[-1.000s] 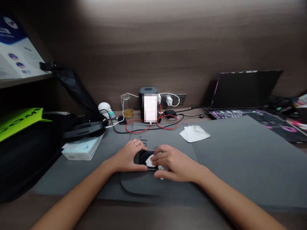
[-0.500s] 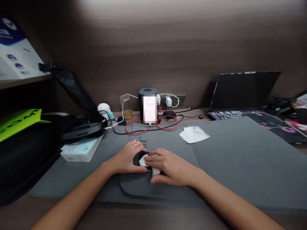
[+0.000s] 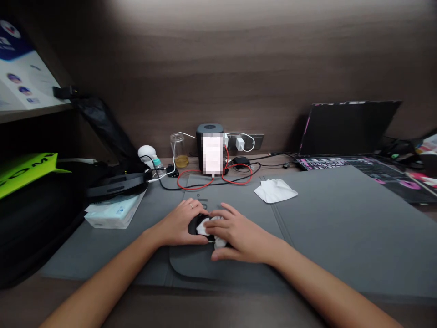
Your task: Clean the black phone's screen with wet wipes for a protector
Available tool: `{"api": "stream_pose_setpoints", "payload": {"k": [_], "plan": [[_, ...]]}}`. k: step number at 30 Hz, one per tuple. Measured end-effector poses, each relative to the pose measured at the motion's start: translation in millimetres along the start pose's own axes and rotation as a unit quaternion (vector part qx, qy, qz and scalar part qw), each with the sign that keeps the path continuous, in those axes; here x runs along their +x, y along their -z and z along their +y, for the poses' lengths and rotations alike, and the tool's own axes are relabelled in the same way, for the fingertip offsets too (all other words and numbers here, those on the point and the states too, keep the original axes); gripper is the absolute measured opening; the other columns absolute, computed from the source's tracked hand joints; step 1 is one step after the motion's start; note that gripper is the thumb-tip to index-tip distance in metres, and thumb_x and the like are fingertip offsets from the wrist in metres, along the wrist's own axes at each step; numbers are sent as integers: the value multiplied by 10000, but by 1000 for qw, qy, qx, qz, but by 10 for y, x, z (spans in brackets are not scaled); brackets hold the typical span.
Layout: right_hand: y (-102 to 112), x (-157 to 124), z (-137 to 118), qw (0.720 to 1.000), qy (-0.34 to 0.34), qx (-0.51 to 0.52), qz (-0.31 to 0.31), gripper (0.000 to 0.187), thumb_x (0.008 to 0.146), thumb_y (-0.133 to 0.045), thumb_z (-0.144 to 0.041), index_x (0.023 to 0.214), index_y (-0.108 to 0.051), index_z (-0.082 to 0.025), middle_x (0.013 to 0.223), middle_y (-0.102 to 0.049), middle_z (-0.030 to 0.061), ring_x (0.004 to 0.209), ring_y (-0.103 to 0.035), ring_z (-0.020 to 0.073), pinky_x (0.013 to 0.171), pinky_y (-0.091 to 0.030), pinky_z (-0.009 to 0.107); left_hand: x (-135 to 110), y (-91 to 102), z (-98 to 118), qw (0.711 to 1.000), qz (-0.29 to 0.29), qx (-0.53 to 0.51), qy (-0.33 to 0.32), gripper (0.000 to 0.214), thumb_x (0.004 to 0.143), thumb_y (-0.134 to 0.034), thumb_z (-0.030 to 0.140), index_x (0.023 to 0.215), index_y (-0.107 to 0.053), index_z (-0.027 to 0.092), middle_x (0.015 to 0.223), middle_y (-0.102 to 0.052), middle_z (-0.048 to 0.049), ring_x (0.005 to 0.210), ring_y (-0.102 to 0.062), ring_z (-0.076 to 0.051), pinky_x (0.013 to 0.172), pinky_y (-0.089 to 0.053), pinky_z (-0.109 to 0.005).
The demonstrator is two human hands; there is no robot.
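A black phone [image 3: 195, 226] lies flat on the grey desk mat [image 3: 324, 218], mostly covered by both hands. My left hand [image 3: 179, 223] curls around its left end and holds it down; a ring shows on one finger. My right hand [image 3: 235, 234] presses a small crumpled white tissue [image 3: 204, 226] onto the phone's dark screen, fingers bent over the wad. More of the tissue peeks out under my right palm.
A second crumpled tissue [image 3: 275, 190] lies further back on the mat. A tissue pack [image 3: 111, 213], black bag [image 3: 41, 214], speaker [image 3: 209, 148], glass jar [image 3: 179, 150], red cable [image 3: 218, 178] and an open laptop [image 3: 355, 141] ring the desk.
My right hand and the tissue have slid leftward across the phone's screen, covering more of it. The left hand has stayed on the phone's left end.
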State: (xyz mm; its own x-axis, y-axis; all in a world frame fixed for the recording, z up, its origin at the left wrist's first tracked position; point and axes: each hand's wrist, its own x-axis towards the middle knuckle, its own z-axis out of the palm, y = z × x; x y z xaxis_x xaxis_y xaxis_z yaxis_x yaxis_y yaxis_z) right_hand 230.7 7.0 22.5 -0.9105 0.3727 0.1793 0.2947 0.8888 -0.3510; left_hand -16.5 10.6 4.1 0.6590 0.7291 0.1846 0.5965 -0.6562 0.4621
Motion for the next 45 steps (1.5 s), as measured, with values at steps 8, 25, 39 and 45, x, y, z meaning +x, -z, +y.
{"api": "stream_pose_setpoints", "payload": {"k": [8,25,39,45], "plan": [[2,-23,35,1000,5,0,-7,607,958,-565,-554,1434,-504,-182,1423,-577,123,1390,-399,294,1179,-204,547,-7,11,12,1000,-1,1,-1,555,779,-777,534,1199,-585,227,1145,-609,-75,1085,-536,-284,962,-434,-426],[129,-63,55,1000,2,-4,8,346,997,-552,-367,1236,-665,-143,1176,-690,131,993,-573,233,892,-478,400,1,9,17,1000,-2,7,0,584,764,-790,532,1210,-580,219,1142,-610,-76,1075,-534,-279,953,-431,-416],[54,-92,155,1000,-3,-9,12,209,1001,-465,-180,1029,-669,-152,989,-625,101,920,-567,205,807,-494,333,-1,21,21,1000,-1,8,2,573,768,-788,535,1209,-587,228,1148,-613,-85,1084,-538,-291,950,-432,-428],[77,-134,158,995,-74,-68,24,149,935,-486,-135,939,-632,-162,960,-581,88,847,-526,199,727,-453,313,2,26,24,1000,-3,7,0,588,760,-792,542,1211,-590,223,1153,-610,-78,1092,-536,-285,969,-431,-427]]}}
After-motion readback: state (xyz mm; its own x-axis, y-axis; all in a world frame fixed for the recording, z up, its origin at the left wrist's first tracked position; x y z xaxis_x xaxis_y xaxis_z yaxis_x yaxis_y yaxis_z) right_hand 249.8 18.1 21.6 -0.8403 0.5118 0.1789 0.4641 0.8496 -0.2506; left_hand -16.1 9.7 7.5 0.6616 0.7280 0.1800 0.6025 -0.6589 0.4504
